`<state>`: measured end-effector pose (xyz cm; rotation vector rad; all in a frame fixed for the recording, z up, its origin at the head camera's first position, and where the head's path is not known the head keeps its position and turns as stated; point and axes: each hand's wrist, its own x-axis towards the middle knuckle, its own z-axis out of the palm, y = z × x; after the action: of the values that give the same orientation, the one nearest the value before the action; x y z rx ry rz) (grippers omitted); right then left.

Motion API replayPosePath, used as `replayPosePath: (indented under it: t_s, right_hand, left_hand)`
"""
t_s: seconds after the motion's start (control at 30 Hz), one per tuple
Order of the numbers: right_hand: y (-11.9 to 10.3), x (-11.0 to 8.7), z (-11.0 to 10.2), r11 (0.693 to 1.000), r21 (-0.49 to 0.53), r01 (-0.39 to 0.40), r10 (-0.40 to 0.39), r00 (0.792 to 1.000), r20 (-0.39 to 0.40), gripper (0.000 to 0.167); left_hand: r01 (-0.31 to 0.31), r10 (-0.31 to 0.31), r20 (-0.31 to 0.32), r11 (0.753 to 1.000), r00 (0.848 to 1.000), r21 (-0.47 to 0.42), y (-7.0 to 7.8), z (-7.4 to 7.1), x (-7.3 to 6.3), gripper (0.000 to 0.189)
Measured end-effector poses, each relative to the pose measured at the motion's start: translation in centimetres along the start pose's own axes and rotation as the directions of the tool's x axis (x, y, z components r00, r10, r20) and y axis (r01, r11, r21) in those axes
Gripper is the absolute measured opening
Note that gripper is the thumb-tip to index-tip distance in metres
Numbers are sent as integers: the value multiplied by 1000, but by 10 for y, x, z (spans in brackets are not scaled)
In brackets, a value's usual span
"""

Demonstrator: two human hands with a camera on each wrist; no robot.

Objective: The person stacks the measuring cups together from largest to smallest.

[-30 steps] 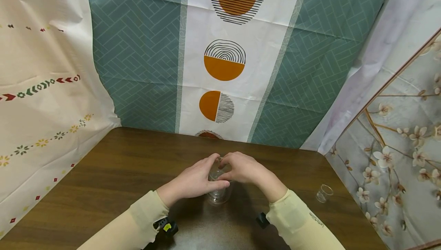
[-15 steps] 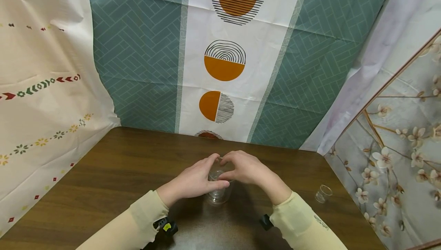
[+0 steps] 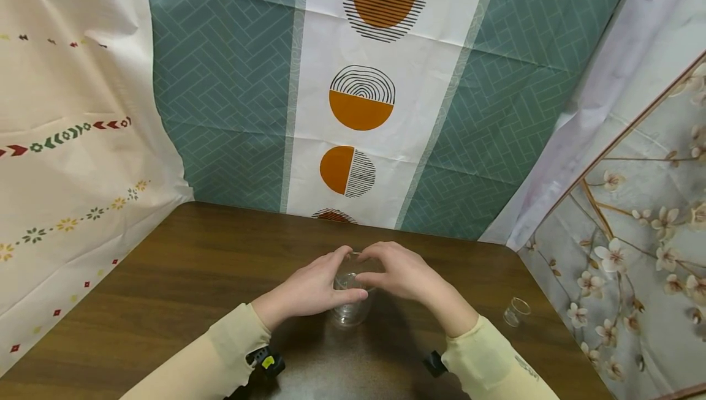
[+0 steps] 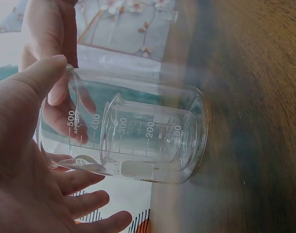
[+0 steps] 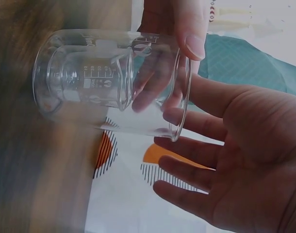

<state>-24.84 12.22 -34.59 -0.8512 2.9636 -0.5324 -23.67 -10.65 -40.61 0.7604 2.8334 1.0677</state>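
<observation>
A large clear glass beaker (image 3: 346, 315) stands upright on the table, with white graduations up to 500 in the left wrist view. Inside its lower part sits a smaller beaker (image 4: 138, 131), and further nested glass outlines show within that one in the right wrist view. My left hand (image 3: 309, 286) holds the large beaker by its rim, thumb on the near side and fingers spread along the far side. At the rim's right, my right hand (image 3: 405, 274) is held loosely, its fingers (image 5: 187, 170) extended and spread beside the glass.
A small glass beaker (image 3: 516, 312) stands at the right side of the brown wooden table (image 3: 165, 277). Patterned cloths hang behind the table and at both sides: a teal and white one (image 3: 231, 112) at the back, a floral one (image 3: 634, 253) at the right.
My right hand has drawn slightly to the right, its thumb and fingers easing away from the beaker's rim. The left hand and the beaker have stayed in place.
</observation>
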Motion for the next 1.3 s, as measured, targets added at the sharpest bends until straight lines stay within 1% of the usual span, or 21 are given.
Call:
replayPosePath:
  t_s: [0.2,0.57,0.77,0.93,1.1,1.2,1.3]
  right_hand:
    - [4,-8,-1,1000,11,13,-13,998,-58,42]
    - [6,-17,-2,999,43,-16,21,993,-119,48]
    - [8,-22,-2,999,39,-10,15,990,-139,51]
    - [10,-25,-1,1000,21,4,0,987,-160,53]
    - [14,-28,2,1000,-17,24,-27,982,-189,56]
    - [17,-31,3,999,-32,43,-49,976,-211,56]
    - [20,-33,6,997,-42,58,-66,969,-236,57]
  left_hand:
    - [16,-16,2,1000,1000,2,-1,0,1,105]
    - [9,-9,-9,1000,1000,-4,-1,2,1,104]
    - [9,-9,-11,1000,1000,5,-1,2,1,105]
    - [11,-10,-13,1000,1000,13,-1,2,1,106]
    - [12,-11,-14,1000,1000,18,-1,3,1,107]
    - [5,-4,-20,1000,1000,16,-1,3,1,105]
    - [-17,17,-38,1000,999,15,-1,4,2,102]
